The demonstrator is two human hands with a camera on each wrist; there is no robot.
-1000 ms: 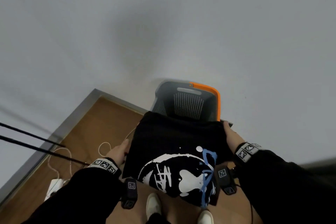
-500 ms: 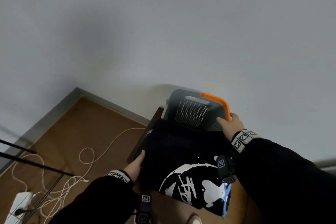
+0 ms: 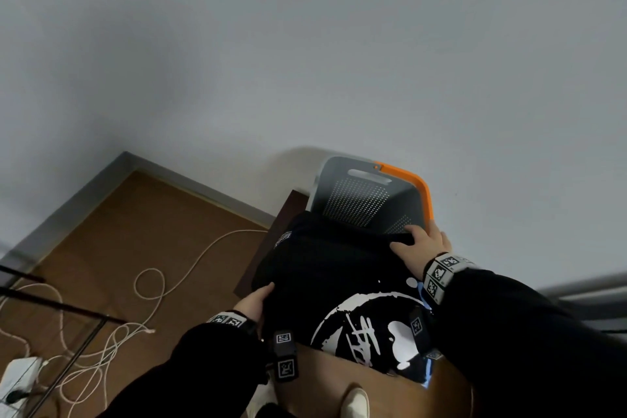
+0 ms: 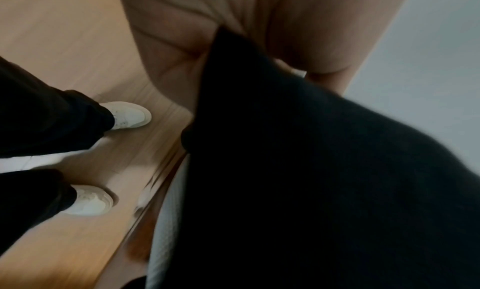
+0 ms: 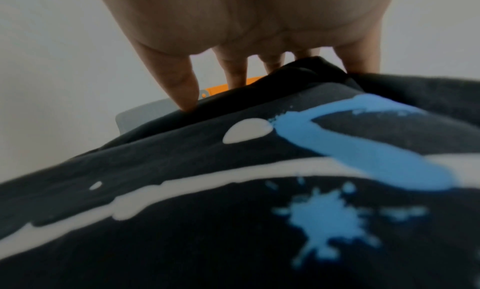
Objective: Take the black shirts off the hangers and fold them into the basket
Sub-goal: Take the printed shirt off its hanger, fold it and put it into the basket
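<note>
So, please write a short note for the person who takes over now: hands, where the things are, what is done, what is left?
Left hand: grips the left edge of the folded black shirt.
Right hand: holds the shirt's far right corner, beside the basket's orange rim.
Shirt: off its hanger, folded, print up, its front edge over the grey basket, the rest outside it.
Left: lower it in and let go. No other shirts or hangers are in view.

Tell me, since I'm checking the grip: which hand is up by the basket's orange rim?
The right hand, gripping the shirt beside the rim; the left hand holds lower.
</note>
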